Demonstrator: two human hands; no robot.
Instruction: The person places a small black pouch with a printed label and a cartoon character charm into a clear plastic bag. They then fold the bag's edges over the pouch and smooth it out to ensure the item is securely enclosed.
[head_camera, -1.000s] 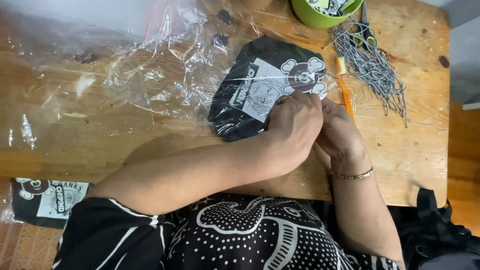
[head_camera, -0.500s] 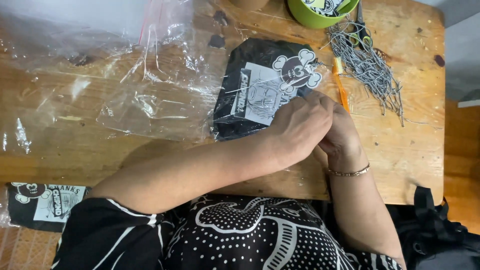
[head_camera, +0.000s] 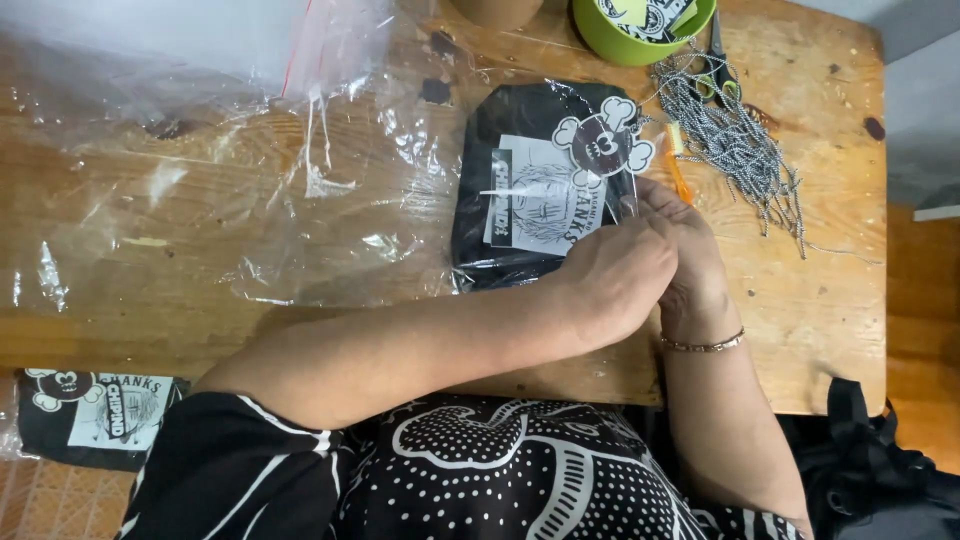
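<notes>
1. Low in the frame, at the lower left, a second folded black garment lies by the table's near edge.
2. Right of centre, the left hand and right hand press together, fingers curled on the right edge of the folded black garment (whether they pinch its clear wrap or the skull-shaped tag, I cannot tell).
3. Left of it, a clear plastic bag spreads across the table.
4. Farther off, upper right, ball chains lie in a heap beside an orange tool.
5. At the top edge sits a green bowl.
</notes>
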